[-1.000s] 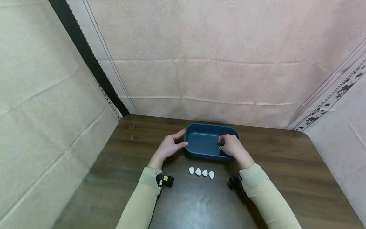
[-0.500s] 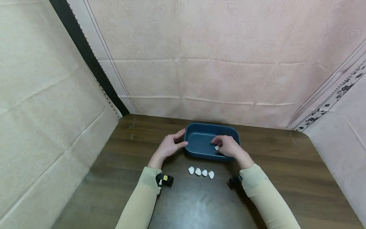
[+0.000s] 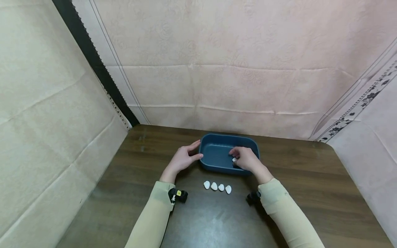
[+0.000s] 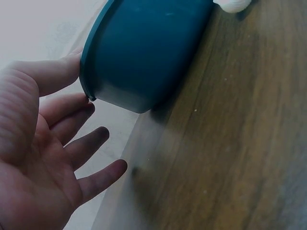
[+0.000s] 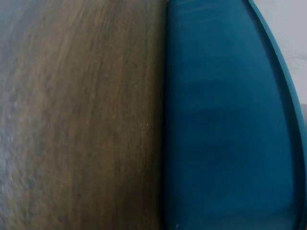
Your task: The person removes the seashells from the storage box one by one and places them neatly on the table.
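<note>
A blue tray [image 3: 217, 169] stands on the table, its side filling much of the left wrist view [image 4: 144, 52]. My left hand [image 3: 181, 159] touches the tray's left end with thumb and a fingertip, the other fingers spread loosely [image 4: 48, 143]. Inside the tray's right half, my right hand [image 3: 248, 161] has its fingers bent down, pinching a small white piece [image 3: 234, 159]. The right wrist view shows only the tray's side [image 5: 230, 115] and no hand. Several white shell-like pieces [image 3: 214, 186] lie in a row in front of the tray.
The brown wooden table [image 3: 139, 203] extends to both sides and toward the body. Pale patterned cloth [image 3: 232, 89] hangs behind the tray, with more cloth at left and right. Small black wrist cameras sit on both wrists.
Inside the tray, my right hand has shifted a little to the left with the white piece at its fingers. My left hand stays at the tray's left end.
</note>
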